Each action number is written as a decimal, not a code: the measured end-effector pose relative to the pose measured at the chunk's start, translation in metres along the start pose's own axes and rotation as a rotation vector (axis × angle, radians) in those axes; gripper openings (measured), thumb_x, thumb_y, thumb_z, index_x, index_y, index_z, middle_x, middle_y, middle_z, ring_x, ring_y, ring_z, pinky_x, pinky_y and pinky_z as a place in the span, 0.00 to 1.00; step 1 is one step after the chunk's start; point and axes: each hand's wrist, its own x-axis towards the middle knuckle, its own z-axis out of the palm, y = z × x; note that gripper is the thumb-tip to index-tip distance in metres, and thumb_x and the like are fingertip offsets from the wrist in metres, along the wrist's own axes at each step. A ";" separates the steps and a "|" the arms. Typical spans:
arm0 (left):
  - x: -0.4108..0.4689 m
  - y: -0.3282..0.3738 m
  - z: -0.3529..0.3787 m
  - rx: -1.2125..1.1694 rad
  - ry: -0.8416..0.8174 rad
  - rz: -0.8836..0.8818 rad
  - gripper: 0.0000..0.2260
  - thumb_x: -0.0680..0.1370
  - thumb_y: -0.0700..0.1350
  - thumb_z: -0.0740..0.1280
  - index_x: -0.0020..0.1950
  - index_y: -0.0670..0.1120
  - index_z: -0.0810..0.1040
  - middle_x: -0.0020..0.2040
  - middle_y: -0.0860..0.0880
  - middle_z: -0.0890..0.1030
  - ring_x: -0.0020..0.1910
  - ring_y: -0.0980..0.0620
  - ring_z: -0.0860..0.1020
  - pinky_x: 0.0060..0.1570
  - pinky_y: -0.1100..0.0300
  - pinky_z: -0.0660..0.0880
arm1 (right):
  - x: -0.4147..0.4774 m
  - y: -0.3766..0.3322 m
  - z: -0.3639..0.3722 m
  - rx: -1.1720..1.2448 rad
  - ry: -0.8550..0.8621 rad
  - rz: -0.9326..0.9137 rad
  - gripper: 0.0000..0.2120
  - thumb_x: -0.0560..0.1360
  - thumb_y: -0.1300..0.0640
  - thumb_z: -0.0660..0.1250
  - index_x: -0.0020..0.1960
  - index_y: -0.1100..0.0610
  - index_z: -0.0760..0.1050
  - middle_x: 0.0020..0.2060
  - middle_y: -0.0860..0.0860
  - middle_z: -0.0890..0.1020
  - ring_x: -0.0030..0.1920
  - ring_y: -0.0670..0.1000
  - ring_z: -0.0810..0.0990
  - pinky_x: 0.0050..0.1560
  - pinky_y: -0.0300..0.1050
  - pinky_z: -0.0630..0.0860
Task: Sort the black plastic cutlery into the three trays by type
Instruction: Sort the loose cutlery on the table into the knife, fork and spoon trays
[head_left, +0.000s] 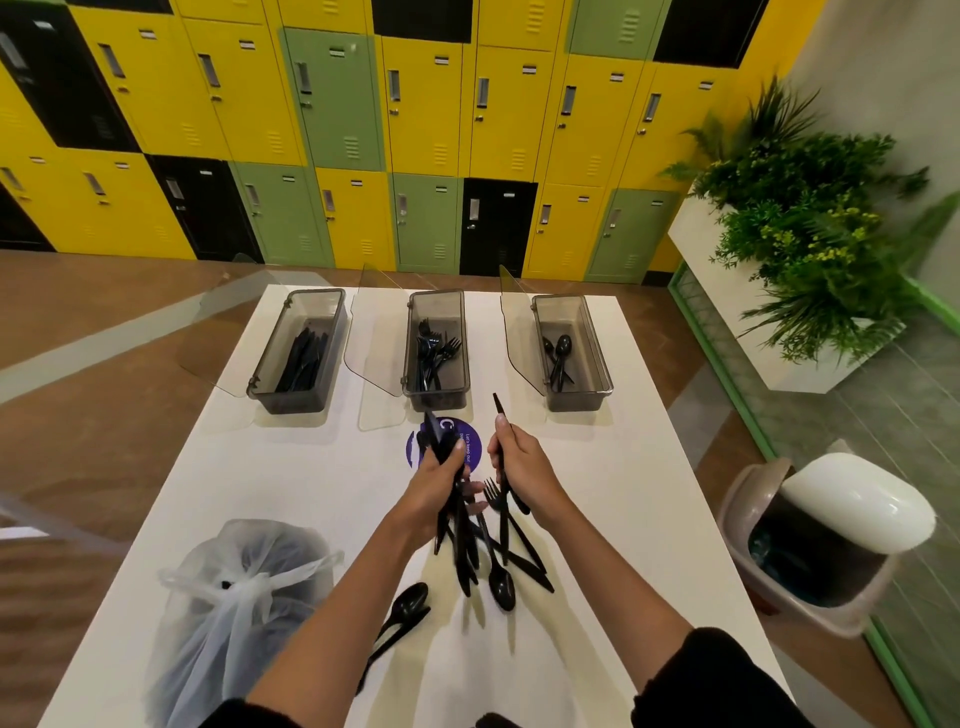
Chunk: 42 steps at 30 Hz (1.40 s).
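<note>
Trays in a row at the far edge of the white desk (623, 493), clear lids hinged open to the left of each. Left tray (291, 402) has knives (304, 358), middle tray (435, 401) has forks (436, 348), right tray (576, 401) has spoons (560, 356).

Purple round sticker (471, 448) on the desk just in front of the middle tray, partly hidden by the left hand's load. Knotted translucent plastic bag (244, 613) near left. Two loose spoons (402, 610) lie on the desk between the forearms. Lidded bin (831, 530) on the floor to the right, planter (795, 234) behind it, yellow/green/black lockers (363, 130) across the back.

Both hands sit above mid-desk, forearms reaching forward, dark sleeves at the bottom edge. Left hand (439, 478): fingers clenched round a mixed bundle of cutlery (460, 540), tips sticking out above and below the fist. Right hand (519, 462): fingers wrapped round a thin black piece (500, 415) pointing up toward the gap between the middle and right trays; can't tell its type. A fork (493, 491) and more pieces fan out below, between the two hands.
</note>
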 end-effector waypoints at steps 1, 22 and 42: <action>-0.003 -0.001 0.003 0.009 -0.045 -0.007 0.12 0.80 0.52 0.60 0.58 0.46 0.70 0.39 0.46 0.70 0.34 0.51 0.77 0.40 0.50 0.80 | 0.002 0.000 0.003 -0.030 0.028 0.004 0.23 0.81 0.41 0.49 0.40 0.54 0.71 0.33 0.49 0.74 0.35 0.48 0.72 0.42 0.45 0.69; 0.006 -0.004 0.000 -0.337 -0.238 -0.367 0.18 0.80 0.56 0.58 0.45 0.41 0.72 0.33 0.47 0.71 0.21 0.59 0.65 0.18 0.69 0.64 | -0.006 0.002 0.004 -0.162 -0.023 -0.391 0.08 0.78 0.55 0.66 0.53 0.55 0.81 0.55 0.49 0.70 0.58 0.46 0.65 0.56 0.22 0.62; 0.004 0.000 -0.027 -0.306 -0.134 -0.230 0.05 0.79 0.40 0.65 0.44 0.41 0.78 0.32 0.49 0.76 0.25 0.59 0.71 0.21 0.68 0.68 | -0.011 0.007 -0.006 0.112 -0.162 -0.214 0.06 0.74 0.55 0.71 0.48 0.57 0.80 0.42 0.48 0.83 0.46 0.44 0.80 0.53 0.39 0.76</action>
